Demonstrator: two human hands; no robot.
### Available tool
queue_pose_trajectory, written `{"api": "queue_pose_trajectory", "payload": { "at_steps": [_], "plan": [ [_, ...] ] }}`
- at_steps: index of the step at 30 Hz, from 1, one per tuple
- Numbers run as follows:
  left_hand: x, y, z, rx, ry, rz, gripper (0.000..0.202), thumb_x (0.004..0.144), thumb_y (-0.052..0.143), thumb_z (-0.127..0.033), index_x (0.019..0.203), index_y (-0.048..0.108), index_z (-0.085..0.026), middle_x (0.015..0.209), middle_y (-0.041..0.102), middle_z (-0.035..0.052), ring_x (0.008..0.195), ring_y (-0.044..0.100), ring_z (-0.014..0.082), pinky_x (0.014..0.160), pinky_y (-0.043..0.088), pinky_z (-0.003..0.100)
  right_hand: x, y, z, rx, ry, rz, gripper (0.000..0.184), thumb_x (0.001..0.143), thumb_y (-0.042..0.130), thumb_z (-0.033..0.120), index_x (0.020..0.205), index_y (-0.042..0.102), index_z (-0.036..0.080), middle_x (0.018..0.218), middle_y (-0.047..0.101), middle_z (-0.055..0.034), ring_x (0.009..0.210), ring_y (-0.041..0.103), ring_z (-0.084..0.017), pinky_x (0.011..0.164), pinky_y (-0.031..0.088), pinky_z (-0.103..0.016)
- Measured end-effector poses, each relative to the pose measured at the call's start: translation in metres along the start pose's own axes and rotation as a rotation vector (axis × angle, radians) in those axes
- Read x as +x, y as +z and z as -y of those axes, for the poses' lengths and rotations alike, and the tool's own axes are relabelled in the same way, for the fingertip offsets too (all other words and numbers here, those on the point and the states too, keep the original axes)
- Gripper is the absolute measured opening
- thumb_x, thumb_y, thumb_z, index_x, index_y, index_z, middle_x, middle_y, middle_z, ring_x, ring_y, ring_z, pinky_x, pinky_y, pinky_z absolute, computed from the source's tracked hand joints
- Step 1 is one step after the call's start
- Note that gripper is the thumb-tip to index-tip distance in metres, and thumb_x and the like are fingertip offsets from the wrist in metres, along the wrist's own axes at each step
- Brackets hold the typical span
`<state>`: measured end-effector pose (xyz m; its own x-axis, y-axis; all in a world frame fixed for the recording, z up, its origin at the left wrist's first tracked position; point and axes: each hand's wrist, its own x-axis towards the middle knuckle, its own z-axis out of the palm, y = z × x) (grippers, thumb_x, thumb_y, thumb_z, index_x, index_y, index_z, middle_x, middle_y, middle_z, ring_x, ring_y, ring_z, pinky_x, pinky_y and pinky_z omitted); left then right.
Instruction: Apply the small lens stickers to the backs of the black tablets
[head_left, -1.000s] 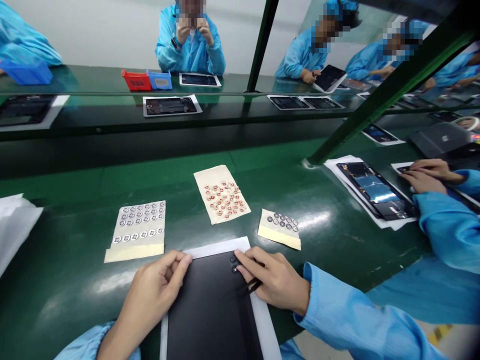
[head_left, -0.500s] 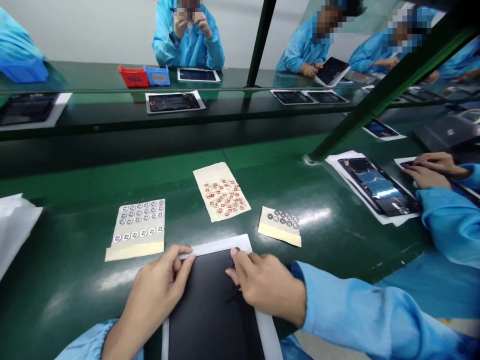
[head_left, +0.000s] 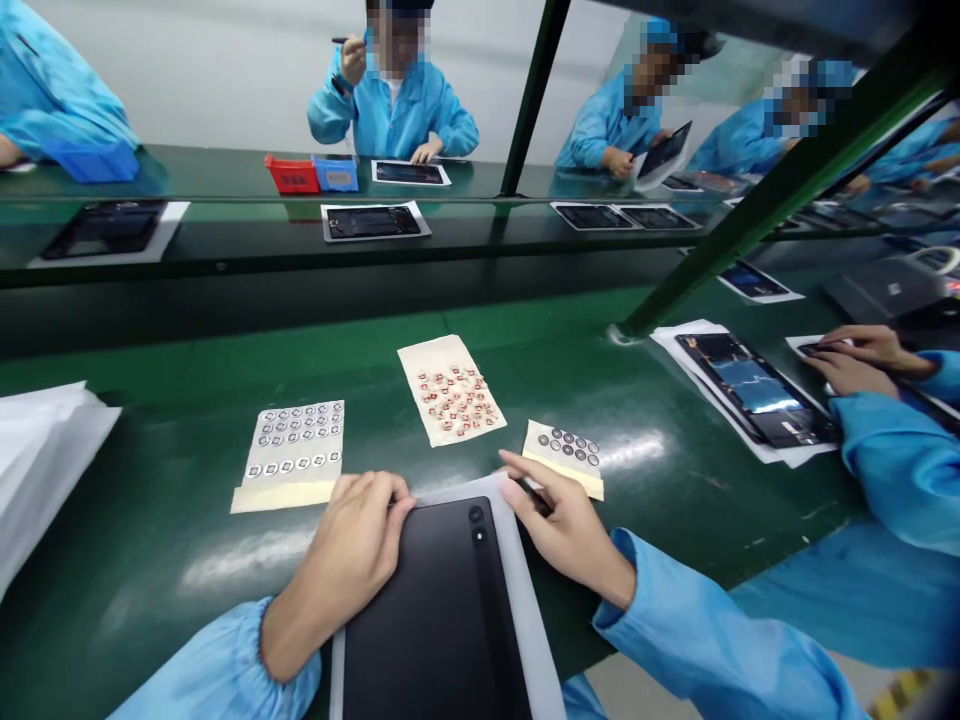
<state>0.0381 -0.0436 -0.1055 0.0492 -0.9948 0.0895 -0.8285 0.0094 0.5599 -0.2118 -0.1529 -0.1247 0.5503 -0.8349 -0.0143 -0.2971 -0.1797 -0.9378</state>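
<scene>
A black tablet [head_left: 427, 620] lies back side up on a white sheet [head_left: 536, 640] in front of me, two round camera rings at its upper right corner. My left hand [head_left: 364, 535] is closed over the tablet's upper left corner, thumb along the edge. Just right of the camera rings, my right hand [head_left: 562, 520] has dark, thin tweezers [head_left: 538, 497] tucked in its fingers; their tips are hidden. Beyond lie a card of round ring stickers [head_left: 296, 440], a card with small red-marked pieces [head_left: 452, 395] and a small card of dark rings [head_left: 566, 447].
White papers [head_left: 49, 470] are stacked at the left. An opened tablet [head_left: 754, 385] lies to the right, beside a co-worker's hands [head_left: 862, 355]. A slanted green post [head_left: 697, 240] rises behind. Across the raised shelf, co-workers sit near red [head_left: 292, 175] and blue bins [head_left: 335, 174].
My right hand has moved off the tablet's camera corner to the right, uncovering two camera rings. My left hand still holds the upper left corner. The view has shifted slightly.
</scene>
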Motion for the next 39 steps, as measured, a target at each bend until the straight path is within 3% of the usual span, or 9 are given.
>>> {"api": "queue_pose_trajectory", "payload": {
  "at_steps": [2,4,7,12,18,23,31,39],
  "plan": [
    [-0.001,-0.002,0.000,-0.048,-0.032,0.006,0.022,0.106,0.036,-0.033,0.093,0.049,-0.021,0.083,0.062,-0.0009,0.072,0.059,0.0162,0.070,0.041,0.032,0.005,0.003,0.007,0.230,0.198,0.175,0.040,0.098,0.059,0.050,0.100,0.067,0.011,0.082,0.059,-0.0028,0.065,0.051,-0.007,0.064,0.046,-0.021],
    [-0.002,-0.003,0.000,-0.067,-0.075,0.021,0.020,0.107,0.036,-0.035,0.095,0.047,-0.023,0.079,0.062,-0.0030,0.064,0.060,0.0150,0.062,0.040,0.029,0.008,0.005,0.014,0.398,0.329,0.290,0.047,0.092,0.063,0.057,0.080,0.059,0.013,0.070,0.051,0.0004,0.062,0.046,-0.007,0.060,0.041,-0.020],
    [-0.002,-0.002,0.001,-0.064,-0.118,0.040,0.018,0.107,0.036,-0.036,0.098,0.046,-0.024,0.075,0.062,-0.0057,0.058,0.061,0.0140,0.056,0.039,0.027,0.011,0.008,0.022,0.453,0.415,0.320,0.051,0.084,0.071,0.061,0.077,0.057,0.012,0.070,0.052,0.0001,0.062,0.045,-0.008,0.057,0.037,-0.020],
    [-0.001,0.002,-0.001,-0.048,-0.088,-0.001,0.015,0.107,0.037,-0.034,0.099,0.046,-0.025,0.075,0.062,-0.0068,0.058,0.063,0.0121,0.055,0.041,0.025,0.011,0.011,0.028,0.366,0.357,0.352,0.047,0.082,0.073,0.055,0.081,0.063,0.010,0.077,0.057,-0.0029,0.070,0.048,-0.010,0.064,0.040,-0.022],
    [-0.004,0.002,-0.005,-0.036,-0.010,-0.064,0.012,0.106,0.040,-0.029,0.099,0.048,-0.024,0.084,0.065,-0.0051,0.066,0.066,0.0100,0.061,0.046,0.022,0.007,0.015,0.022,0.290,0.288,0.288,0.050,0.087,0.067,0.055,0.069,0.051,0.012,0.067,0.043,0.0003,0.065,0.037,-0.008,0.060,0.031,-0.022],
    [-0.006,-0.002,-0.007,-0.023,-0.033,-0.078,0.015,0.107,0.039,-0.030,0.098,0.048,-0.023,0.078,0.063,-0.0047,0.061,0.064,0.0113,0.058,0.044,0.023,0.009,0.012,0.023,0.313,0.255,0.372,0.048,0.087,0.066,0.057,0.080,0.060,0.010,0.075,0.053,-0.0025,0.071,0.045,-0.011,0.066,0.038,-0.022],
    [-0.010,-0.003,-0.016,-0.037,-0.032,-0.065,0.017,0.107,0.037,-0.029,0.097,0.048,-0.023,0.081,0.065,-0.0013,0.070,0.065,0.0136,0.065,0.045,0.025,-0.002,0.017,0.022,0.239,0.293,0.289,0.052,0.087,0.065,0.061,0.075,0.058,0.011,0.075,0.055,-0.0036,0.073,0.046,-0.013,0.068,0.039,-0.024],
    [-0.013,-0.005,-0.015,-0.078,-0.099,-0.072,0.017,0.107,0.038,-0.030,0.097,0.049,-0.022,0.082,0.066,-0.0011,0.069,0.063,0.0137,0.063,0.043,0.025,-0.002,0.010,0.021,0.161,0.221,0.404,0.050,0.087,0.066,0.061,0.091,0.068,0.011,0.087,0.067,-0.0079,0.080,0.058,-0.019,0.071,0.048,-0.027]
  ]
}}
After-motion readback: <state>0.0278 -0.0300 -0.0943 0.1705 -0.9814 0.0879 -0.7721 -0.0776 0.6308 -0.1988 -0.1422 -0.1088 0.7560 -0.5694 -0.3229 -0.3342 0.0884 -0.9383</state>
